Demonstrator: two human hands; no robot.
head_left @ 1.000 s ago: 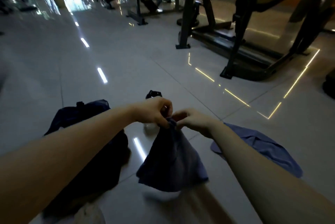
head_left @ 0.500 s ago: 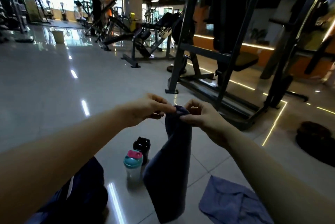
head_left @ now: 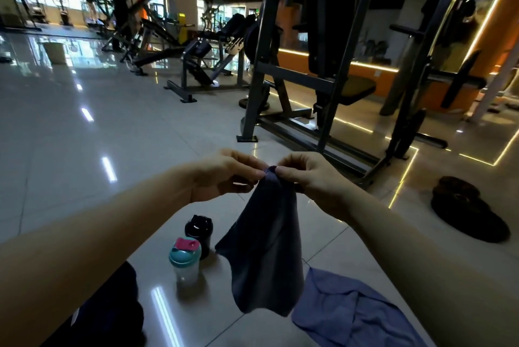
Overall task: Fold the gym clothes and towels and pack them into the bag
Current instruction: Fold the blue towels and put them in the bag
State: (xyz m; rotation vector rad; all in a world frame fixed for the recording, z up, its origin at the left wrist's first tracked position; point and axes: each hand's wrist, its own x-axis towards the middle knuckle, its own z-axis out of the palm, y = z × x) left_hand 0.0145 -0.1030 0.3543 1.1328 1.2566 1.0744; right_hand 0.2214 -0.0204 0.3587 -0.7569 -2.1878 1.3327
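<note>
A dark blue-grey towel (head_left: 265, 251) hangs in the air in front of me, held up by its top edge. My left hand (head_left: 224, 175) and my right hand (head_left: 306, 178) both pinch that top edge, fingertips almost touching each other. A lighter blue cloth (head_left: 351, 313) lies crumpled on the tiled floor at the lower right, partly behind my right forearm. A dark navy bag (head_left: 112, 315) sits at the lower left, mostly hidden under my left forearm.
Two shaker bottles stand on the floor left of the towel: one clear with a teal and pink lid (head_left: 185, 262), one black (head_left: 198, 230) behind it. A black weight-machine frame (head_left: 323, 71) rises ahead. A dark bundle (head_left: 466, 209) lies on the floor at right.
Both hands have lifted the towel off the floor, and it now hangs free. My view has tilted up from the floor towards the gym machines.
</note>
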